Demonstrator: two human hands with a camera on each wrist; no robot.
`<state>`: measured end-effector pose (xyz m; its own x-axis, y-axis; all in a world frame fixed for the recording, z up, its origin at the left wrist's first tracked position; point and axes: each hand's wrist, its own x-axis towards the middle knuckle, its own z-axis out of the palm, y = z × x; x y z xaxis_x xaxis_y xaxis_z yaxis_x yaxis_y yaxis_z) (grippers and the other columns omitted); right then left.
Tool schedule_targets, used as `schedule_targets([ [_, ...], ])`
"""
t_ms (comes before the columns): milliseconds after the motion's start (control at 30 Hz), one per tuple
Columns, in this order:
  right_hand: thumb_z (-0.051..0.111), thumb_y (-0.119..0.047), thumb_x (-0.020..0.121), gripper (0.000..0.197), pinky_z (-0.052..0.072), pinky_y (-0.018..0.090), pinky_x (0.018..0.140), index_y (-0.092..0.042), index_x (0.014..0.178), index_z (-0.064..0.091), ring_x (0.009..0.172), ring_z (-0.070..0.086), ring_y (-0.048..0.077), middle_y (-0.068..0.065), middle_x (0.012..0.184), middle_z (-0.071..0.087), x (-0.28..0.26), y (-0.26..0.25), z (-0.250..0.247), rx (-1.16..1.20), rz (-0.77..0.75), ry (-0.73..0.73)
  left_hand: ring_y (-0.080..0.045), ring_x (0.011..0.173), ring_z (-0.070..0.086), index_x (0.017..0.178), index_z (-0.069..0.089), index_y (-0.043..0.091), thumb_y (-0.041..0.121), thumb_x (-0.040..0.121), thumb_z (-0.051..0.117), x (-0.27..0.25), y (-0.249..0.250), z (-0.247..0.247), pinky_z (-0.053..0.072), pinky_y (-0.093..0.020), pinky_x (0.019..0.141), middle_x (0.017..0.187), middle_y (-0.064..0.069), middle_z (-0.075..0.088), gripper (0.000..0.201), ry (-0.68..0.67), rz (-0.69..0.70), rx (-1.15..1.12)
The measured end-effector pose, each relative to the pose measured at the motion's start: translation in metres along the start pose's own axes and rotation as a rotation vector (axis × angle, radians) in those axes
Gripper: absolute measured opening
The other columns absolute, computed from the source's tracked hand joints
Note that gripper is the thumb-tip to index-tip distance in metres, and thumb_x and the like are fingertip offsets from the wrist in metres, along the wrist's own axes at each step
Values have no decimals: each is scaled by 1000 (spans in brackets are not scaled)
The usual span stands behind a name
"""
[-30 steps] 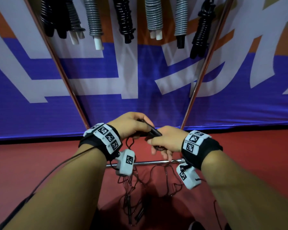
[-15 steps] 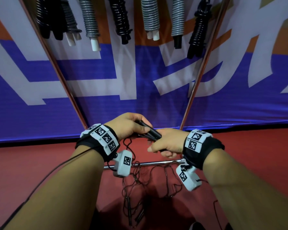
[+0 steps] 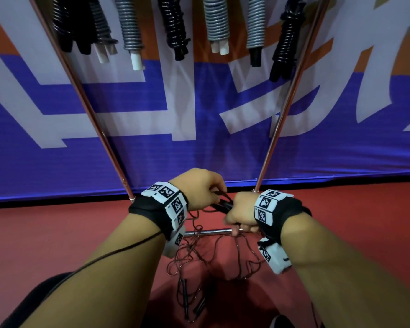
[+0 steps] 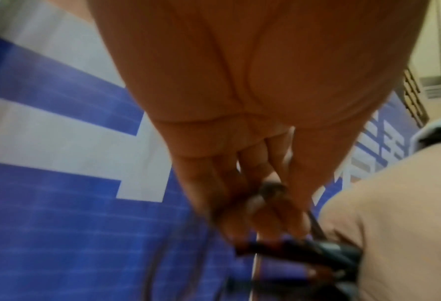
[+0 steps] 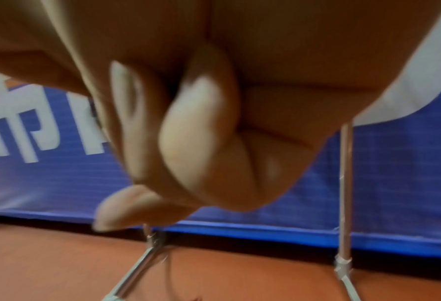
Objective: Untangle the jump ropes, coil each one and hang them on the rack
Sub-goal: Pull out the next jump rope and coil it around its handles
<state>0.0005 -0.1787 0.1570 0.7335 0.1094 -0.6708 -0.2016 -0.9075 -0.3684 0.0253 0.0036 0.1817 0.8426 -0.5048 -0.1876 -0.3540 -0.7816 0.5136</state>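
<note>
The left hand (image 3: 197, 188) pinches the thin dark cord (image 3: 219, 250) near the black plastic jump-rope handles (image 3: 223, 205); the right hand (image 3: 243, 213) is clenched around those handles. The cord trails down in a tangle over the chrome rack base bar (image 3: 208, 232) to the red floor (image 3: 57, 233). Risk: pulling upward may tighten knots or snag the bar.

Both forearms are bare. Each wrist wears a black strap (image 3: 152, 209) carrying white blocks printed with black square markers (image 3: 264, 202) (another marked white block (image 3: 273, 258) hangs below each wrist). A thin black cable (image 3: 100, 256) runs along the left forearm.
</note>
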Motion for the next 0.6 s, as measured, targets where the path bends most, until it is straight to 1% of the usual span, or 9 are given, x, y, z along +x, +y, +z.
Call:
schedule_targets([
  [33, 65, -24, 93, 28, 54, 25, 57, -10, 73, 79, 46, 63, 13, -1, 62, 75, 1, 2, -4, -20, 10, 40, -12, 85, 69, 114, 71, 31, 20, 91, 74, 1, -2, 2, 56, -28, 80, 93, 9, 75, 26, -19, -46, -22],
  [133, 57, -20, 90, 29, 59, 28, 66, -11, 71, 78, 63, 73, 15, -6, 63, 76, 5, 3, -11, -76, 39, 175, -29, 85, 78, 111, 62, 14, 1, 93, 69, -1, -4, 12, 63, -40, 76, 94, -10, 78, 24, -203, -155, -369],
  [167, 56, -19, 90, 28, 59, 28, 67, -11, 73, 77, 64, 73, 17, -5, 65, 77, 7, 2, -11, -69, 44, 218, -28, 82, 78, 109, 60, 10, -6, 93, 67, -3, -3, 13, 62, -37, 71, 94, -12, 76, 24, -237, -170, -437],
  [233, 58, -18, 92, 24, 55, 26, 62, -10, 78, 76, 66, 71, 19, 0, 69, 78, 10, 0, -13, -54, 46, 330, -18, 70, 74, 107, 60, 6, -12, 91, 66, -4, -3, 15, 59, -29, 62, 88, -10, 74, 25, -281, -173, -459],
  [300, 58, -17, 92, 23, 47, 25, 54, -9, 79, 75, 67, 70, 18, 3, 72, 78, 13, -1, -17, -2, 31, 424, -14, 65, 70, 104, 62, 3, -9, 91, 70, -5, -5, 17, 60, -29, 65, 79, -8, 72, 20, -343, -168, -473],
  [367, 58, -17, 93, 24, 41, 23, 48, -10, 78, 76, 56, 66, 11, 1, 68, 77, 14, 0, -21, 37, 19, 438, -18, 69, 71, 105, 61, -3, -6, 90, 75, -7, -5, 17, 62, -34, 69, 79, -11, 72, 20, -354, -161, -513],
  [433, 61, -18, 92, 23, 41, 22, 46, -11, 78, 77, 45, 61, 7, -2, 63, 75, 13, 1, -23, 76, 22, 445, -23, 70, 73, 100, 62, 0, -3, 87, 79, -8, 1, 14, 64, -38, 68, 80, -13, 72, 21, -281, -155, -470],
  [533, 65, -17, 86, 20, 47, 25, 52, -10, 75, 80, 38, 57, 7, -6, 50, 68, 10, 3, -25, 183, 41, 498, -28, 66, 74, 85, 59, 17, 8, 82, 79, -4, 4, 12, 64, -40, 57, 80, -7, 73, 22, -22, -157, -177],
  [600, 62, -15, 87, 23, 46, 24, 51, -8, 75, 80, 35, 53, 9, -4, 45, 64, 10, 5, -28, 323, 41, 519, -26, 68, 70, 86, 56, 23, 17, 80, 73, 0, 2, 12, 63, -44, 60, 81, -1, 69, 19, 136, -165, 25],
])
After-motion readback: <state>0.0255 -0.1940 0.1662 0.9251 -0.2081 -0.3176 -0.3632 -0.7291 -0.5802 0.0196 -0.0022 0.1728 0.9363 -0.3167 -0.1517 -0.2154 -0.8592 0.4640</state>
